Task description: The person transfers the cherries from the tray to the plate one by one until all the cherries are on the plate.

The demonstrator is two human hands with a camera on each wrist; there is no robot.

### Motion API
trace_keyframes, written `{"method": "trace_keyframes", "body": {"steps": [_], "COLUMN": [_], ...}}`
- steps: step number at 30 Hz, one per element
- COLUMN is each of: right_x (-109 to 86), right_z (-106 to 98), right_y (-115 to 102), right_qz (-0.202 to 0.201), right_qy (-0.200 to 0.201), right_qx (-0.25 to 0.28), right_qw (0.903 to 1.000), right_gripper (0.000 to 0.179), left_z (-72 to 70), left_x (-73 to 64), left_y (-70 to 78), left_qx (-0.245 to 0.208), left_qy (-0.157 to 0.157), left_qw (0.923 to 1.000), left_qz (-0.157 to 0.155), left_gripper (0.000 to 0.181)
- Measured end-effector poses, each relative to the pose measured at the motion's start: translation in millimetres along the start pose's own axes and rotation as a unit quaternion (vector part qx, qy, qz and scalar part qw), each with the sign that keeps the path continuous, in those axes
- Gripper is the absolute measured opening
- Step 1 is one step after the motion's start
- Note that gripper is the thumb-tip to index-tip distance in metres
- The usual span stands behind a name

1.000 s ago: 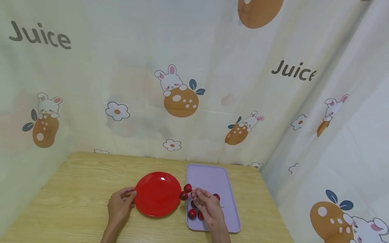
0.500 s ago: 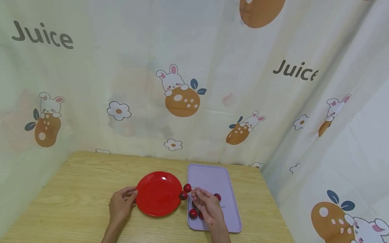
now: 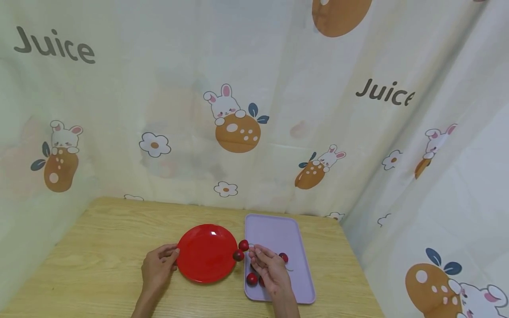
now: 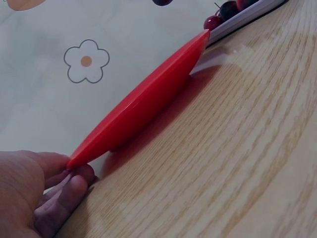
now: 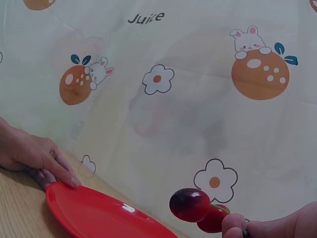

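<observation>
My left hand [image 3: 158, 266] pinches the left rim of a round red plate [image 3: 207, 254], thumb on top and fingers beneath, as the left wrist view shows. The plate lies on the wooden table with nothing on it. Between thumb and fingers, my right hand [image 3: 272, 268] pinches the thin stems of two dark red cherries [image 5: 189, 205]. They hang in the air by the plate's right rim. Under the right hand lies a lilac tray [image 3: 271, 227] with several more cherries [image 3: 252, 279], some hidden by the hand.
The tray stands just right of the plate on the table [image 3: 131, 229]. Behind the table and along its sides hangs a pale curtain [image 3: 183, 88] printed with rabbits, fruit and flowers.
The right hand and its two cherries have shifted slightly left, so that the lower cherry now overlaps the plate's right rim. The left hand keeps its grip on the plate.
</observation>
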State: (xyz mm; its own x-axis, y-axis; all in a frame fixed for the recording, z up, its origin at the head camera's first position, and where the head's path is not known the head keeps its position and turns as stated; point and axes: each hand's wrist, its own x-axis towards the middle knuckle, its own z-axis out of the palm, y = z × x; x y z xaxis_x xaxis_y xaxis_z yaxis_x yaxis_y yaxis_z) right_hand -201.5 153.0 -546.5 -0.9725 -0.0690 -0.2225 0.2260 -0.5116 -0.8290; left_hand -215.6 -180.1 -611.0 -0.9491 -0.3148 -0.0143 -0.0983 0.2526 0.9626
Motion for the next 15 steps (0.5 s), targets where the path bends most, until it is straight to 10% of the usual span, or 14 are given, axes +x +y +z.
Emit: {"method": "trace_keyframes", "body": {"steps": [15], "right_x": [0.6], "right_z": [2.5], "right_y": [5.4], "right_qz": [-0.008], "right_qy": [-0.005], "right_qx": [-0.002], "right_qw": [1.0], "right_gripper": [0.017], "left_z": [0.1], "left_x": [0.2], "left_y": [-1.8], "left_qx": [-0.004], "left_qy": [0.005], "left_qw": [0.9999], "left_qz": [0.014], "left_gripper": [0.027]}}
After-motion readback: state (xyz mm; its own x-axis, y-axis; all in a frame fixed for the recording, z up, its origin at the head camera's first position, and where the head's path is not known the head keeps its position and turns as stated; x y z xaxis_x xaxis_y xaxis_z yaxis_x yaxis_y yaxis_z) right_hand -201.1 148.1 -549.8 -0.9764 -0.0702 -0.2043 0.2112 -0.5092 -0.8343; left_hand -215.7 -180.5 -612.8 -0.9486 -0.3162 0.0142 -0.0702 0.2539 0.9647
